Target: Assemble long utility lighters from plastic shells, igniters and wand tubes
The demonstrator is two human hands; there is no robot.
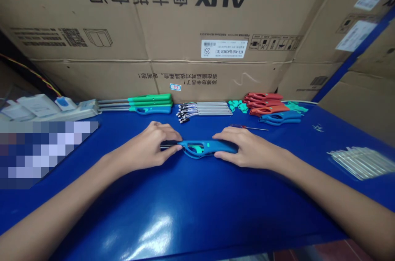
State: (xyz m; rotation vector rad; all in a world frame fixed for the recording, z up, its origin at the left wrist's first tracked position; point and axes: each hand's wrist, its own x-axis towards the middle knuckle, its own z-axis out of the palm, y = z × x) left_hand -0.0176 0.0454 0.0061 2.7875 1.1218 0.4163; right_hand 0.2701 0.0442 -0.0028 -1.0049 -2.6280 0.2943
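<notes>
A blue lighter body [208,146] lies crosswise between my hands at the middle of the blue table, with a green trigger piece [196,150] showing inside its loop. My left hand [157,143] pinches its narrow front end, where a dark metal tube [166,145] joins it. Around the wide rear end, the fingers and thumb of my right hand [239,145] are closed. Part of the tube is hidden behind my left fingers.
Behind stand green and blue lighters [151,102], metal tubes with wires [212,108], green parts [237,105], red bodies [265,102] and blue bodies [279,118]. A screwdriver [243,127] lies beyond my right hand. Bagged rods [361,163] lie right; a power strip [88,108] left. Cardboard [173,26] walls the back.
</notes>
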